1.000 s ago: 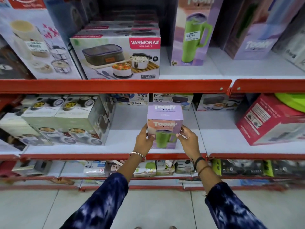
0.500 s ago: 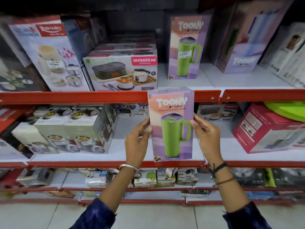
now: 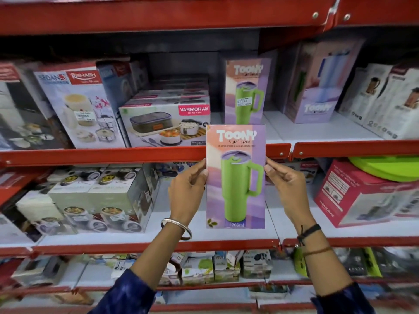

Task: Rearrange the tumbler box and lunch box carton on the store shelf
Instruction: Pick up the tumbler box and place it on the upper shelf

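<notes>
I hold a tall purple and peach tumbler box printed with a green mug upright in front of the shelves, its top edge level with the upper red shelf rail. My left hand grips its left side and my right hand grips its right side. A white lunch box carton with a red brand label stands on the upper shelf, just left of and behind the held box. Another matching tumbler box stands on that shelf directly behind.
Tiffin cartons lean at the upper left. A lilac tumbler box and white cartons fill the upper right. On the middle shelf stand green-grey lunch box packs at left and a red carton at right.
Both hands lifted the tumbler box off the middle shelf, turned it upright and raised it toward the upper shelf. The view has tilted upward.
</notes>
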The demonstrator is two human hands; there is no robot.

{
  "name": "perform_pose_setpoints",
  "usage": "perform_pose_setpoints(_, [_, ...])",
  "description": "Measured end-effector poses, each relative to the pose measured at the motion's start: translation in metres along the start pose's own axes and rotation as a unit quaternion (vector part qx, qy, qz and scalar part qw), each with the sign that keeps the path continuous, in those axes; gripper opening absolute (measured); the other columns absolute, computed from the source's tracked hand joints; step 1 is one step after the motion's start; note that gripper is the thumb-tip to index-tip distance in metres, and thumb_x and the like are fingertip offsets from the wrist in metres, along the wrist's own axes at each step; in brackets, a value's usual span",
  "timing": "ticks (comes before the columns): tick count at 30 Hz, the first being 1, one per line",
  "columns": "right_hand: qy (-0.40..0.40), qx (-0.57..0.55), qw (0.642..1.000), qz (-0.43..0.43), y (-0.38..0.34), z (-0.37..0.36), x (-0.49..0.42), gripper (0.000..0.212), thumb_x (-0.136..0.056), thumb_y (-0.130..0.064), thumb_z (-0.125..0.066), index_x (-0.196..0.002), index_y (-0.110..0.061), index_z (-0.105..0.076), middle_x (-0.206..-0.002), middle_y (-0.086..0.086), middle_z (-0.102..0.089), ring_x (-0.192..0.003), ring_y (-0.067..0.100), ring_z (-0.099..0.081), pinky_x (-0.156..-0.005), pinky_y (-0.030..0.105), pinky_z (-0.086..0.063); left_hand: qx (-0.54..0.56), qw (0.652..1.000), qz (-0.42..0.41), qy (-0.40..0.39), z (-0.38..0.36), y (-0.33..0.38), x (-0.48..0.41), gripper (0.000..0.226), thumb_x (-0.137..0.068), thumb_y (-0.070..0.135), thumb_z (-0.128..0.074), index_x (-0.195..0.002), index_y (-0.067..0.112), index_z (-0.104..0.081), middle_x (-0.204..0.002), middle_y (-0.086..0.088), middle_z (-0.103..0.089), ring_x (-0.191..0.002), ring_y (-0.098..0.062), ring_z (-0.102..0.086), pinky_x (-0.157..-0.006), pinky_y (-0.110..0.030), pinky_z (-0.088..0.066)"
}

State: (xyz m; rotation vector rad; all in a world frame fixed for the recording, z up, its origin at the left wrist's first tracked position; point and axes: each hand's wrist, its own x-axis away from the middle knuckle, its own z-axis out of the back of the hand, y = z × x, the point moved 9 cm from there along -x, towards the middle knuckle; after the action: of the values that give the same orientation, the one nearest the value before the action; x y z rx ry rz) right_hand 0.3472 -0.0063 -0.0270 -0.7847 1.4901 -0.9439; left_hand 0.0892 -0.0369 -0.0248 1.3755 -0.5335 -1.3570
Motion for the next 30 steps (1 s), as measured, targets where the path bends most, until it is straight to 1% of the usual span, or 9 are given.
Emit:
perform_pose_setpoints(4, [0.016,0.004,0.999,0.050,-0.037,0.006,-0.019,0.032,-0.081,-0.008,-0.067,-0.112,-0.015,-0.063,-0.104,-0.012,-0.069,-0.085,-0.009,-0.063,-0.075,0.010,-0.051,-0.004,0.998,-0.065,0.004,0.002,0.043,-0.013,0.033,-0.089,0.026,-0.054,-0.122,0.030,-0.060,-0.116,0.003,-0.070,-0.099,-0.011,-0.065,-0.087,-0.047,-0.055])
perform_pose_setpoints(7, [0.039,0.026,0.994,0.100,-0.071,0.013,-0.042,0.034,-0.079,-0.010,-0.070,-0.112,-0.014,-0.063,-0.110,-0.004,-0.067,-0.086,-0.011,-0.062,-0.077,0.009,-0.049,-0.022,0.994,-0.103,0.017,0.002,0.077,-0.032,0.042,-0.085,0.029,-0.049,-0.126,0.029,-0.057,-0.112,0.008,-0.069,-0.098,-0.006,-0.062,-0.093,-0.041,-0.052])
perform_pose_setpoints(11, [0.059,0.008,0.988,0.139,-0.103,0.020,-0.074,0.032,-0.081,-0.013,-0.071,-0.107,-0.031,-0.066,-0.115,-0.001,-0.065,-0.096,0.001,-0.065,-0.084,0.021,-0.055,0.008,0.985,-0.162,0.055,-0.005,0.113,-0.060,0.041,-0.089,0.016,-0.055,-0.129,0.025,-0.053,-0.107,0.016,-0.062,-0.092,-0.005,-0.063,-0.085,-0.040,-0.056])
perform_pose_setpoints(14, [0.074,0.025,0.983,0.167,-0.114,0.023,-0.095,0.035,-0.082,-0.013,-0.069,-0.115,-0.024,-0.062,-0.118,-0.004,-0.064,-0.103,0.002,-0.064,-0.089,0.023,-0.054,0.013,0.979,-0.191,0.066,-0.018,0.122,-0.081,0.041,-0.091,0.011,-0.054,-0.129,0.025,-0.052,-0.103,0.023,-0.059,-0.073,-0.008,-0.057,-0.074,-0.041,-0.057])
perform_pose_setpoints(18, [0.090,0.026,0.982,0.163,-0.097,0.024,-0.121,0.037,-0.084,-0.008,-0.067,-0.120,-0.013,-0.058,-0.119,-0.001,-0.061,-0.099,-0.006,-0.063,-0.089,0.017,-0.051,0.013,0.978,-0.195,0.069,-0.039,0.111,-0.101,0.040,-0.091,0.007,-0.053,-0.129,0.018,-0.051,-0.089,0.009,-0.057,-0.073,-0.014,-0.047,-0.069,-0.039,-0.052])
perform_pose_setpoints(21, [0.101,0.024,0.984,0.142,-0.071,0.025,-0.134,0.037,-0.084,-0.006,-0.066,-0.120,-0.008,-0.058,-0.117,-0.002,-0.060,-0.093,-0.012,-0.061,-0.084,0.011,-0.050,0.014,0.983,-0.176,0.056,-0.054,0.094,-0.109,0.040,-0.092,0.009,-0.053,-0.130,0.019,-0.049,-0.092,0.014,-0.059,-0.072,-0.014,-0.049,-0.068,-0.039,-0.054])
perform_pose_setpoints(25, [0.105,0.027,0.987,0.122,-0.043,0.024,-0.149,0.037,-0.083,-0.005,-0.067,-0.118,-0.011,-0.058,-0.114,-0.003,-0.061,-0.089,-0.015,-0.061,-0.080,0.007,-0.048,-0.005,0.987,-0.153,0.044,-0.070,0.075,-0.123,0.040,-0.091,0.008,-0.053,-0.130,0.019,-0.049,-0.112,-0.001,-0.068,-0.058,-0.005,-0.054,-0.052,-0.015,-0.048])
perform_pose_setpoints(27, [0.103,0.034,0.988,0.112,-0.033,0.023,-0.157,0.036,-0.083,-0.007,-0.067,-0.118,-0.011,-0.059,-0.113,-0.003,-0.062,-0.091,-0.010,-0.062,-0.081,0.007,-0.049,-0.009,0.989,-0.139,0.041,-0.075,0.067,-0.133,0.040,-0.091,0.006,-0.053,-0.130,0.017,-0.050,-0.120,-0.005,-0.065,-0.076,0.005,-0.059,-0.065,0.000,-0.044])
perform_pose_setpoints(30, [0.101,0.039,0.989,0.103,-0.021,0.022,-0.165,0.036,-0.083,-0.008,-0.067,-0.118,-0.013,-0.059,-0.112,-0.001,-0.063,-0.098,0.006,-0.063,-0.084,0.010,-0.050,-0.023,0.991,-0.130,0.038,-0.082,0.060,-0.141,0.040,-0.091,0.006,-0.053,-0.130,0.017,-0.050,-0.119,-0.003,-0.066,-0.078,0.000,-0.063,-0.072,-0.005,-0.048])
